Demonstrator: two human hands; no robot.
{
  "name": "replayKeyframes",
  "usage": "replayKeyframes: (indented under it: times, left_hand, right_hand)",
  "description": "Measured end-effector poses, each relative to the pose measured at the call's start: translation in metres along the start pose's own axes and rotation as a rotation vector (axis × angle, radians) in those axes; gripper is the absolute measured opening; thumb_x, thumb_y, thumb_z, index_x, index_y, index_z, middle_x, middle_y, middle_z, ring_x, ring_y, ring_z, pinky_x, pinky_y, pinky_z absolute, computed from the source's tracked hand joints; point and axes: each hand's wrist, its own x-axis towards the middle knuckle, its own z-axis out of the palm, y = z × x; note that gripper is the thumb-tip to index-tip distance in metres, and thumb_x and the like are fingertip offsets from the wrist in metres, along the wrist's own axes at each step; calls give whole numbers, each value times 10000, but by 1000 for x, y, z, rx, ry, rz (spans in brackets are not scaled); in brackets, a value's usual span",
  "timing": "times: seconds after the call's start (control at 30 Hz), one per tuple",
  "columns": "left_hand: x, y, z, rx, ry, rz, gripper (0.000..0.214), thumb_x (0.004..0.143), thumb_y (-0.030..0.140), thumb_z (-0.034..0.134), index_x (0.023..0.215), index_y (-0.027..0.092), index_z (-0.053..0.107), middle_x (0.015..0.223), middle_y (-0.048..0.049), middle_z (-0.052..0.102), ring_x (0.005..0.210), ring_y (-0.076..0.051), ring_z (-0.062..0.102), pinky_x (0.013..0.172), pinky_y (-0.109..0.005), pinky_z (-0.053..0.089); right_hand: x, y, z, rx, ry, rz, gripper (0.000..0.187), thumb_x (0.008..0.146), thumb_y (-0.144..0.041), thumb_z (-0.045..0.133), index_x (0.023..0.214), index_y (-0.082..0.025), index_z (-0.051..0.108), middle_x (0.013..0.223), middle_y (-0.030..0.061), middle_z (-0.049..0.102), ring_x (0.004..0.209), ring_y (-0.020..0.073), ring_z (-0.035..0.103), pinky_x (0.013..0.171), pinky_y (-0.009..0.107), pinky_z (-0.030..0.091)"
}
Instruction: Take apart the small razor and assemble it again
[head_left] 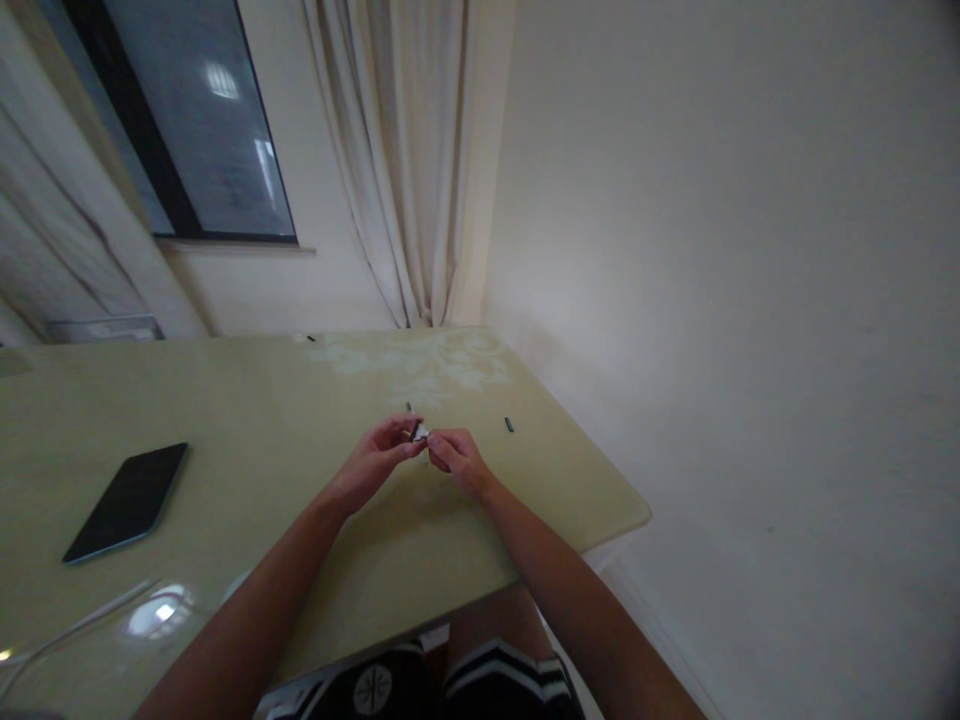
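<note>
Over the tabletop (360,375), both hands meet around a small black-and-white piece (419,432), whose kind is too small to make out. My left hand (375,450) pinches it from the left between thumb and fingers. From the right, my right hand (459,460) has its fingers closed at the piece's near right edge. Just beyond the left fingertips shows a small thin grey item (409,407). To the right of my hands lies a small dark narrow strip (509,424), touched by neither hand.
A dark tablet (129,502) lies at the left. Nearer me, a white cable (82,622) runs over the table. Another small dark piece (311,338) sits near the far edge. A wall (712,300) borders the right side; curtains (405,160) hang behind the table.
</note>
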Motion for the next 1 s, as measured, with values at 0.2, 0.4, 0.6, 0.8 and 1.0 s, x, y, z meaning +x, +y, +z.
replayKeyframes:
  times: [0.2, 0.4, 0.6, 0.8, 1.0]
  left_hand:
    - [0, -1, -2, -2, -7, 19, 418, 701, 291, 928, 1079, 227, 763, 953, -23, 748, 881, -164, 672, 887, -311, 490]
    - [0, 0, -2, -17, -2, 0, 433, 688, 281, 937, 1081, 226, 766, 945, -23, 755, 871, -160, 674, 876, -305, 495]
    - [-1, 1, 0, 0, 9, -3, 429, 683, 296, 939, 1071, 217, 775, 983, -40, 766, 906, -185, 685, 904, -327, 495]
    - [-1, 0, -1, 33, 9, 3, 423, 694, 308, 933, 1075, 211, 775, 989, -45, 767, 912, -191, 684, 909, -331, 494]
    - [-1, 0, -1, 12, 13, -8, 435, 695, 309, 932, 1088, 214, 773, 998, -47, 763, 924, -187, 683, 922, -328, 487]
  right_hand:
    - [0, 0, 0, 23, -10, 19, 543, 953, -650, 542, 714, -165, 588, 538, -65, 365, 497, 88, 282, 498, 256, 233]
    - [0, 1, 0, 32, -16, 40, 547, 948, -651, 545, 684, -172, 564, 537, -67, 356, 497, 85, 276, 497, 254, 237]
    - [0, -4, 2, 34, 6, 49, 571, 930, -685, 541, 733, -154, 616, 529, -65, 365, 486, 86, 278, 486, 259, 227]
    - [1, 1, 0, 8, -2, 43, 575, 932, -693, 535, 722, -162, 602, 522, -64, 364, 489, 90, 285, 489, 256, 229]
    - [1, 3, 0, 19, -15, 15, 569, 946, -675, 536, 714, -159, 602, 535, -63, 361, 499, 88, 285, 497, 252, 241]
